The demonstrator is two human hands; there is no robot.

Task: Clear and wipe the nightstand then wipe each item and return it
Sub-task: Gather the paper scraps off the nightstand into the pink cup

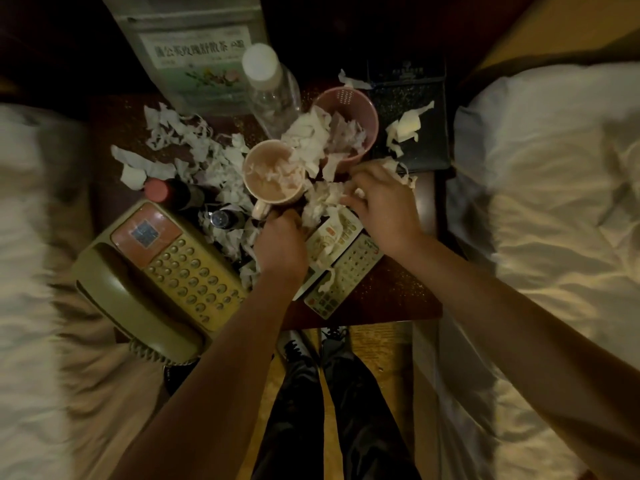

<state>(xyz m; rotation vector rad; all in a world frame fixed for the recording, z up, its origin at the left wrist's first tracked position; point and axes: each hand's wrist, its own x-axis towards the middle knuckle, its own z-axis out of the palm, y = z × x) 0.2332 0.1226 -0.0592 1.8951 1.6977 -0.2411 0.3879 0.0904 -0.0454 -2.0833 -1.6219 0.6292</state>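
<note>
The left hand (282, 242) curls round the handle of a pink mug (273, 174) full of torn paper, the right hand (382, 200) pinches paper scraps (323, 199) beside it, on the littered desk (391, 292) holding a telephone (156, 271).

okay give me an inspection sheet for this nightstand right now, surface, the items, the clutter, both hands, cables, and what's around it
Surface: dark wood nightstand, mostly covered.
Job's things: telephone at the front left; mug and pink basket both holding paper scraps; clear bottle; tea pouch; two remotes; two small dark bottles; dark booklet.
Clutter: torn paper scraps strewn across the top.
Hands: left hand curled at the mug's handle; right hand gathering scraps.
Cables: coiled phone cord over the front edge.
Surroundings: beds on both sides.
</note>
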